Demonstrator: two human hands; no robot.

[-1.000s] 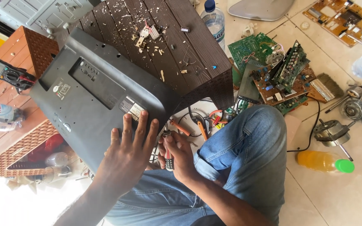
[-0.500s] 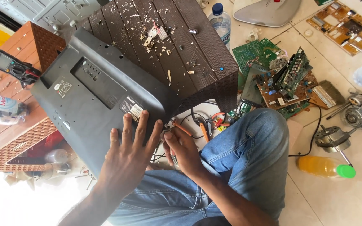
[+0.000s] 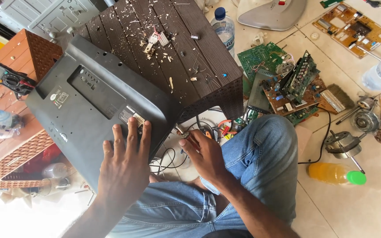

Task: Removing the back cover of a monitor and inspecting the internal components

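Observation:
My left hand point(image 3: 126, 161) lies flat, fingers spread, on the grey plastic back cover of a monitor point(image 3: 84, 110) that rests across my lap and leans on a dark brown plastic stool point(image 3: 186, 57). My right hand point(image 3: 203, 154) is closed around a small tool with a reddish handle point(image 3: 189, 139), its metal tip pointing at the cover's lower right edge. Loose black wires point(image 3: 170, 161) hang below that edge between my two hands. My legs in blue jeans point(image 3: 252, 167) fill the lower middle.
Circuit boards point(image 3: 287, 83) lie piled on the tile floor at right, with a small motor point(image 3: 342, 143), an orange bottle with a green cap point(image 3: 336, 174) and a water bottle point(image 3: 223, 26). A multimeter point(image 3: 5, 79) rests on a brown wicker stool point(image 3: 5, 132) at left.
My left hand has slid up the cover toward its sticker. My right hand has shifted slightly with the tool. The camera view has tilted a little.

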